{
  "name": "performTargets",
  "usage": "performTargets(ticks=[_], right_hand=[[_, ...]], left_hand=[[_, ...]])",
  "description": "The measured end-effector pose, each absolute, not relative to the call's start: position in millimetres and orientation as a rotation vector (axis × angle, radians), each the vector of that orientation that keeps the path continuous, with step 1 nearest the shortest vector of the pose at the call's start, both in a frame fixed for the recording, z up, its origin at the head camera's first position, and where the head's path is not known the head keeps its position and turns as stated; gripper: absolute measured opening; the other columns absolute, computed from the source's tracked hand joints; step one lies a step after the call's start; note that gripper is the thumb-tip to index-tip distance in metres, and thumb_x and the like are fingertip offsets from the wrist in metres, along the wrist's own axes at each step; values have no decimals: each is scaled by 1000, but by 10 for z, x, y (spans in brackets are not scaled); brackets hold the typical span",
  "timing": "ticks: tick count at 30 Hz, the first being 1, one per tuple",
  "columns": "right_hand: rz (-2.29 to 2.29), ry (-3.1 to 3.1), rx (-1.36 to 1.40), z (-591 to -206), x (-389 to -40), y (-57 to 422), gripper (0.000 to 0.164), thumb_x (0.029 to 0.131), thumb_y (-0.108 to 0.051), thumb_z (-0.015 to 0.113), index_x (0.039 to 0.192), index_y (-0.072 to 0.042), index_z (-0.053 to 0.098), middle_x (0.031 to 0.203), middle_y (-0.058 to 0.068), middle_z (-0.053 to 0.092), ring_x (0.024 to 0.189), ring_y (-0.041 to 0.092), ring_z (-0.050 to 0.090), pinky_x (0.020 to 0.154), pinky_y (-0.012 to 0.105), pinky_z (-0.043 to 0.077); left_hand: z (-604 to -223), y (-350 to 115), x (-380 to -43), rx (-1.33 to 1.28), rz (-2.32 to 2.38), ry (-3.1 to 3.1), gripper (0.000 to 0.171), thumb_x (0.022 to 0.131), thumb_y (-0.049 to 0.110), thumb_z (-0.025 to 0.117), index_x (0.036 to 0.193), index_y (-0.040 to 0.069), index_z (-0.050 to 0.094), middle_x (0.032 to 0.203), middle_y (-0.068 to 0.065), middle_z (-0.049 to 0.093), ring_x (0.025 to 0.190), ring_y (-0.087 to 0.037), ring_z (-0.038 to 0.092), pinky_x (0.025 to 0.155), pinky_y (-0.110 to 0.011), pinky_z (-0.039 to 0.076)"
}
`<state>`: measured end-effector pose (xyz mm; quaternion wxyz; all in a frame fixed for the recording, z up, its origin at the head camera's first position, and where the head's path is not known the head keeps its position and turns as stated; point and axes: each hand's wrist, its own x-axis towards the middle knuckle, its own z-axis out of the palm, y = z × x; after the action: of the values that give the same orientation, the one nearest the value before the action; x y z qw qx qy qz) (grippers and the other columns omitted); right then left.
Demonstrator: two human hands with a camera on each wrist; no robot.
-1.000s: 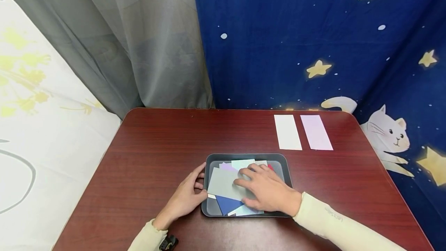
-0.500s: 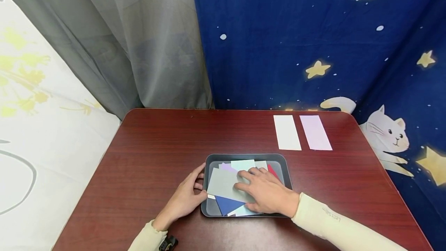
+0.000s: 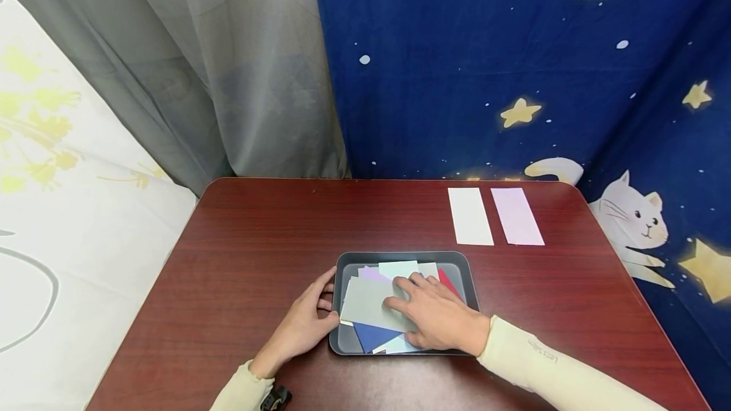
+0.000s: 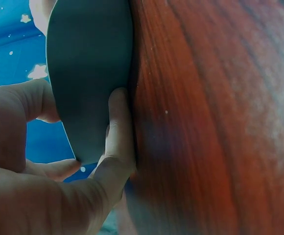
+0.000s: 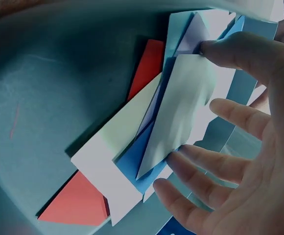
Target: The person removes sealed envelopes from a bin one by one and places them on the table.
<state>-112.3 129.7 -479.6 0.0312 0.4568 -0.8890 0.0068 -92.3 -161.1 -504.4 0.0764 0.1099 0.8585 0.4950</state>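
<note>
While your left hand (image 3: 305,319) rests its loose fingers along the end of the tray (image 3: 345,340), probably to stop it slipping on the table (image 3: 257,240), the busy side is your right hand (image 3: 440,316), fanned wide inside! There's the grey card (image 3: 368,300), in the tray, lapping over the blue card (image 3: 371,335), your spread fingertips right at it; that fan seems good for reaching several edges at once, though how hard you press, I can't tell. Beyond, the white card (image 3: 471,216) and purple card (image 3: 518,216) sit apart, presumably so neither hides the other
</note>
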Motion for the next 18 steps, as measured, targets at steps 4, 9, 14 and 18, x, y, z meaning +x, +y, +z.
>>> performTargets(ticks=[4,9,14,18], right_hand=[[39,-2769,1392,-4782,-1119,1294,64,74,-48,80,131,-26,59,124,7,55,103,24,50,78,39,48],[49,-2820,1368,-4770,-1120,1294,69,73,-48,82,133,-27,56,127,7,54,106,25,51,81,39,49],[59,-2824,1365,-4771,-1115,1295,70,72,-48,82,134,-27,56,128,7,53,106,25,51,81,39,49],[74,-2814,1372,-4770,-1105,1298,70,72,-47,83,134,-26,56,128,7,52,105,24,50,79,37,49]], left_hand=[[-5043,-1608,-921,331,1476,2579,84,78,-3,62,154,20,34,124,-9,56,88,-16,61,78,-29,52],[-5040,-1614,-920,326,1480,2574,84,79,-3,63,154,20,35,125,-8,56,88,-16,60,78,-30,53],[-5032,-1616,-920,329,1480,2569,83,79,-2,62,154,20,34,125,-8,55,89,-16,60,78,-30,53],[-5026,-1613,-919,330,1476,2571,83,79,-3,62,154,19,34,124,-9,55,88,-16,60,78,-30,52]])
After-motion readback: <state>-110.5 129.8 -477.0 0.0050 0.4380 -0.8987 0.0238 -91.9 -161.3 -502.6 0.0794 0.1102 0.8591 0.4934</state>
